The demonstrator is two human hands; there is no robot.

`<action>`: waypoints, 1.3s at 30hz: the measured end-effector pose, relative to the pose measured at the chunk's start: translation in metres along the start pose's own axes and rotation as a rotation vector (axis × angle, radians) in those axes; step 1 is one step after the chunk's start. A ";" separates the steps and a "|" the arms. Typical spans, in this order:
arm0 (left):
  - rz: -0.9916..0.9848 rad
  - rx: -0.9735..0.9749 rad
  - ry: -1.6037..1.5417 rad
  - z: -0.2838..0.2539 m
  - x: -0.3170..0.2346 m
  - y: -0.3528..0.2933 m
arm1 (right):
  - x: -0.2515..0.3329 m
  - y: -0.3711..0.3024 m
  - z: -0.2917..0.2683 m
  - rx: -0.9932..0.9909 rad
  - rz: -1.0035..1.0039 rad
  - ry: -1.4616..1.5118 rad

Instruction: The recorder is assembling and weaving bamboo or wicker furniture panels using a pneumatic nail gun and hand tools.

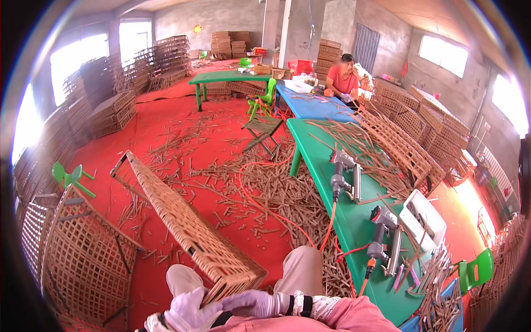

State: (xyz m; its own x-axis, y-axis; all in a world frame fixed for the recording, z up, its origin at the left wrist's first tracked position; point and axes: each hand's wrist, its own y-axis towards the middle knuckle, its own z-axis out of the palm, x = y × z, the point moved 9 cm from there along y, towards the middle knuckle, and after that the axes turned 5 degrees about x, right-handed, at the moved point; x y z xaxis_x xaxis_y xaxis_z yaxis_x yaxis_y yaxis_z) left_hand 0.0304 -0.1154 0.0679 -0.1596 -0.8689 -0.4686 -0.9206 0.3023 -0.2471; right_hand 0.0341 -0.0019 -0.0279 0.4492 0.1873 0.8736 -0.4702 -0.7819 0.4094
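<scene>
A long brown woven basket [191, 221] leans tilted in front of me, its near end at my lap between my knees and its far end reaching left over the red floor. My left hand [191, 314], in a pale lavender glove, closes at the basket's near corner; part of its fingers is hidden. My right hand [249, 303], gloved alike, lies against the near end with its fingers stretched toward the left hand. To the right, two air nail guns, one nearer [381, 232] and one farther [344, 171], lie on the green table [326, 205] with orange hoses.
Loose wooden strips [301, 213] cover the floor beside the table. A white tray [423, 218] sits past the nearer nail gun. Woven baskets [83, 249] stand at my left. Ahead are a folding stool [264, 128], a green chair [265, 98] and a seated person [343, 83] at a blue table [312, 104].
</scene>
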 end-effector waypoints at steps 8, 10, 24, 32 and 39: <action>0.137 -0.423 -0.138 -0.002 0.034 -0.061 | -0.100 -0.040 -0.110 -0.303 0.867 -0.476; 0.088 -0.416 -0.226 -0.002 0.044 -0.064 | -0.124 -0.038 -0.099 0.012 0.925 -0.681; -0.079 -0.464 -0.140 0.006 0.079 -0.086 | -0.195 -0.037 -0.045 0.226 1.030 -0.587; -0.114 -0.506 -0.257 0.018 0.095 -0.092 | -0.225 -0.056 -0.046 0.054 0.961 -0.813; -0.112 -0.646 -0.333 0.009 0.098 -0.094 | -0.177 -0.002 -0.089 0.072 0.644 -0.982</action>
State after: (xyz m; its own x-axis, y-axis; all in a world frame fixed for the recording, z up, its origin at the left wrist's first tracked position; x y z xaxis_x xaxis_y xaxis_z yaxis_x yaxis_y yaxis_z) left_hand 0.1052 -0.2250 0.0375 -0.0300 -0.6845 -0.7284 -0.9678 -0.1623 0.1924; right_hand -0.1122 0.0191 -0.1595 0.5514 -0.7690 0.3233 -0.7947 -0.6021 -0.0769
